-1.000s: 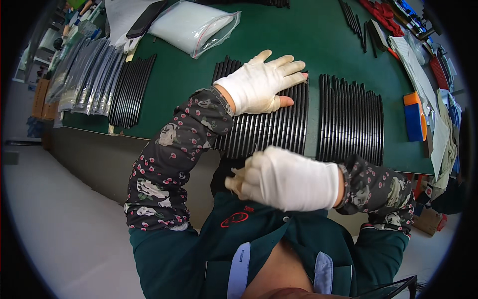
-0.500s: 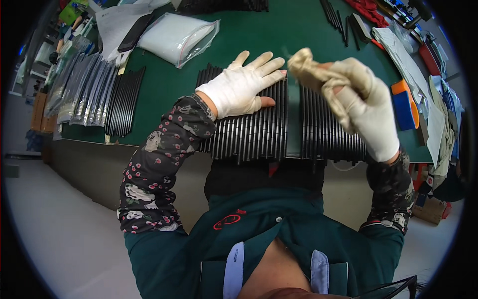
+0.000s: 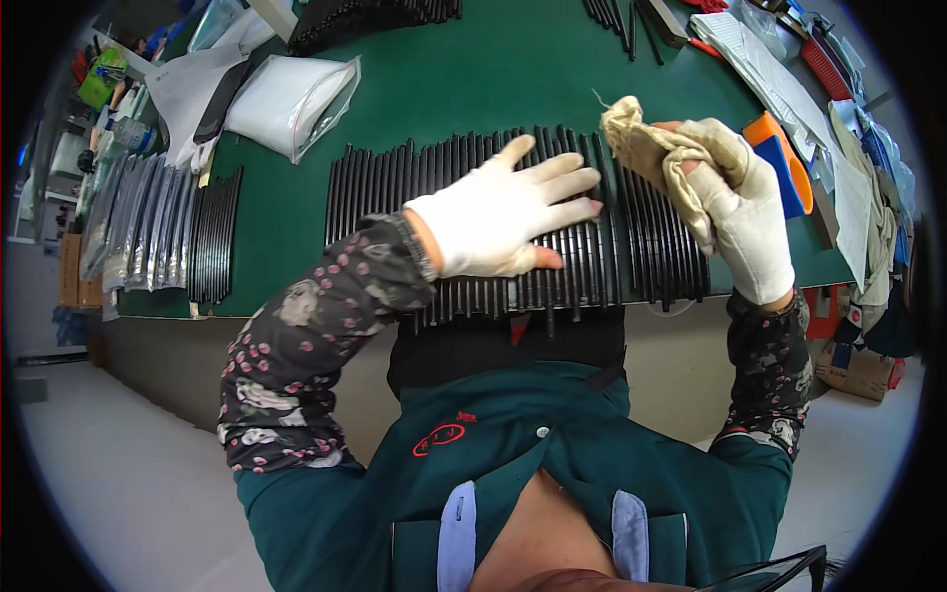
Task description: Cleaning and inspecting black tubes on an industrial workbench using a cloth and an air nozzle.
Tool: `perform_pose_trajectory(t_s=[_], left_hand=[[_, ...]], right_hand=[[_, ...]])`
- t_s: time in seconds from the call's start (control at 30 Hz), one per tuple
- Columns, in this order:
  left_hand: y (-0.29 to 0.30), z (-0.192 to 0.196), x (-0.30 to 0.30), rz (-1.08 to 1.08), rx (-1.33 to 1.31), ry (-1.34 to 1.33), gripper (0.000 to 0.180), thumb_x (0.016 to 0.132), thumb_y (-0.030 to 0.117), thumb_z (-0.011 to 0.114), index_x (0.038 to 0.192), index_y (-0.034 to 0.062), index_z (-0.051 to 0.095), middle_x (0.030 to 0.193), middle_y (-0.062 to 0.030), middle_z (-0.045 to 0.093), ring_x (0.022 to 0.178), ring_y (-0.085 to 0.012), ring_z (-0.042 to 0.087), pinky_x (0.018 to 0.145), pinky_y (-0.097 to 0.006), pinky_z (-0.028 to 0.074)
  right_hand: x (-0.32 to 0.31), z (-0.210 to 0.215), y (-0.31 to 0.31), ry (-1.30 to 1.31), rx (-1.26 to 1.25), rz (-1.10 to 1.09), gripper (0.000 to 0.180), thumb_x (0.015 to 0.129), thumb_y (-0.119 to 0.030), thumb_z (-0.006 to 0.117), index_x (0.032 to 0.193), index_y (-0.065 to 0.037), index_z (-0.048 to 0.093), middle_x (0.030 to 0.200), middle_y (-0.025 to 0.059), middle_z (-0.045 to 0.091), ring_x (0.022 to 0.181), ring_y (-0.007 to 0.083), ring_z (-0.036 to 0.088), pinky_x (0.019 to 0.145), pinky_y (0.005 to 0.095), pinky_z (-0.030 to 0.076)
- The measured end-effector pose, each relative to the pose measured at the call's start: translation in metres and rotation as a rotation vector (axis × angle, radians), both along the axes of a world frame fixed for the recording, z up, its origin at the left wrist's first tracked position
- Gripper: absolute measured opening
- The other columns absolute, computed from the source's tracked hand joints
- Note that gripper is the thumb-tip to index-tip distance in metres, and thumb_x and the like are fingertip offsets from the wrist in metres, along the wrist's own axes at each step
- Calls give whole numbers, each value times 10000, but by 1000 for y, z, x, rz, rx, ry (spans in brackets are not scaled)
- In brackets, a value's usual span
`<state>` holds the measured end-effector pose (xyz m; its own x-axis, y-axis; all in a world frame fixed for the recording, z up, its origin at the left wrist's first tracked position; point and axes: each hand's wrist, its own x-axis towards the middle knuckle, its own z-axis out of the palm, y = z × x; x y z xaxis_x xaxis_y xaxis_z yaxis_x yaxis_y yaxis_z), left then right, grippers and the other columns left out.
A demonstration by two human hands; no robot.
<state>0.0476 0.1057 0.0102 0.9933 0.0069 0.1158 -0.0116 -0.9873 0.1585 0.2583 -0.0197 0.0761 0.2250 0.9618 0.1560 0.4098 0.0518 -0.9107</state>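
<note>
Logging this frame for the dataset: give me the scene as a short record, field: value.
Left hand: left hand, gloved, palm down, fingers spread over the black rods
Right hand: right hand, gloved, gripping a beige cloth near the row's right end; contact with rods unclear
Rods: side by side, near ends uneven
Surface: green table
Left side: smaller rod group beside plastic-wrapped bundles
Far left: clear bag with white contents
Right side: orange roll and blue roll
</note>
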Motion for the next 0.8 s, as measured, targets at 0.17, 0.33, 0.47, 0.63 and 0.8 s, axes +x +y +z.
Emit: perform_pose_trajectory(t_s=[0.17, 0.33, 0.47, 0.63, 0.8], left_hand=[[25, 12, -22, 98, 74, -27, 653, 891, 406, 568, 1426, 82, 381, 1508, -145, 336, 1409, -320, 308, 1139, -571, 210], [28, -5, 9, 229, 84, 12, 631, 887, 352, 611, 1430, 112, 396, 1519, -137, 318, 1418, -318, 290, 1134, -526, 265], [31, -16, 10, 196, 172, -22, 587, 893, 365, 605, 1406, 141, 426, 1499, -109, 358, 1395, -293, 333, 1112, -521, 304], [30, -23, 17, 196, 131, -75, 532, 916, 347, 580, 1390, 147, 443, 1481, -97, 385, 1376, -293, 361, 1104, -526, 318], [37, -25, 14, 176, 198, -109, 541, 914, 353, 579, 1397, 153, 440, 1486, -97, 385, 1386, -278, 355, 1116, -519, 303]], right_hand=[[5, -3, 3, 2, -120, -28, 234, 899, -28, 562, 1114, 20, 640, 957, 58, 626, 805, 105, 583, 766, 237, 482], [-31, -19, 24, -357, 157, 380, 254, 768, -4, 624, 1014, -40, 675, 900, 122, 619, 840, 298, 608, 764, 368, 498], [-64, -65, 22, -642, 464, 634, 370, 710, -60, 689, 1072, -45, 613, 847, 108, 593, 736, 303, 572, 650, 406, 473], [-90, -26, -3, -664, 323, 1103, 167, 811, -98, 631, 967, -39, 620, 828, 107, 590, 660, 235, 596, 592, 340, 468], [-91, -64, 52, -627, 595, 748, 217, 806, -98, 621, 1015, -38, 619, 884, 126, 609, 769, 307, 609, 646, 384, 491]])
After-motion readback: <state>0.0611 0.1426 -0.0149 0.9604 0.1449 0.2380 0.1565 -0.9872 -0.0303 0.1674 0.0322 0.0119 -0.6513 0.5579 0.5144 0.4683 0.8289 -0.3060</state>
